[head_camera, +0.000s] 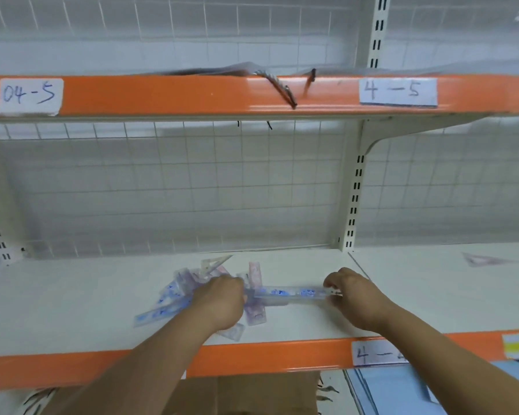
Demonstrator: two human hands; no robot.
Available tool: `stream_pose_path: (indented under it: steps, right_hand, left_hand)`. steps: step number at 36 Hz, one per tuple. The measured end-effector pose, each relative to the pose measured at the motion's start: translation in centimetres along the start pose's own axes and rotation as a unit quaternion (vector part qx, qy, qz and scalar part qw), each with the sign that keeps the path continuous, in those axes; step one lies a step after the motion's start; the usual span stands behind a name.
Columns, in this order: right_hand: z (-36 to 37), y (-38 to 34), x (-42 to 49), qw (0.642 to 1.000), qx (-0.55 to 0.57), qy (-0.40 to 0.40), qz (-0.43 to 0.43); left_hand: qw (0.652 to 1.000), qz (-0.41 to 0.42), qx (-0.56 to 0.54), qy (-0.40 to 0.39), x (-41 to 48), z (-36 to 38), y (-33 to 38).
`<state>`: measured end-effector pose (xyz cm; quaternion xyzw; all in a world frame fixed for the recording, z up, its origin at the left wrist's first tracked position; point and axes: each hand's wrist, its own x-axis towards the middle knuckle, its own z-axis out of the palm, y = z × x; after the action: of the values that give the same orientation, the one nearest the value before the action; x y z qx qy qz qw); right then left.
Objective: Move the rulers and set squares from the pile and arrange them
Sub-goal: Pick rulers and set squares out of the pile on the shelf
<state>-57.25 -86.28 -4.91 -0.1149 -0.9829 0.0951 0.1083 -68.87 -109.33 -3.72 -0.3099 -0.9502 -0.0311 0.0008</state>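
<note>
A thin, flat ruler of clear plastic printed in blue lies left to right across the white shelf; the right hand pinches its right end with curled fingers; its left end runs under the left hand, whose fingers are hidden, so that grip I cannot tell; the pile of glossy translucent pieces lies beside the left hand; a lone set square lies well apart rightward, nearer the right hand

White shelf; "04-5" label, "4-5" label on upper orange edge; wire grid behind; cardboard below.
</note>
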Motion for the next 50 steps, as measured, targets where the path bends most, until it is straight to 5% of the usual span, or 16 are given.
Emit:
stream_pose_path:
  steps: [33,50]
  right_hand:
    - [-10.8,31.8,-13.7,0.996,0.017,-0.014,0.082]
    - [-12.9,46.2,-12.7,0.989,-0.005,0.027,0.145]
  left_hand:
    - [0.998,0.058,-0.025,-0.006,2.1,1.2,36.4]
    - [0.991,0.134,0.002,-0.003,12.4,2.2,48.4]
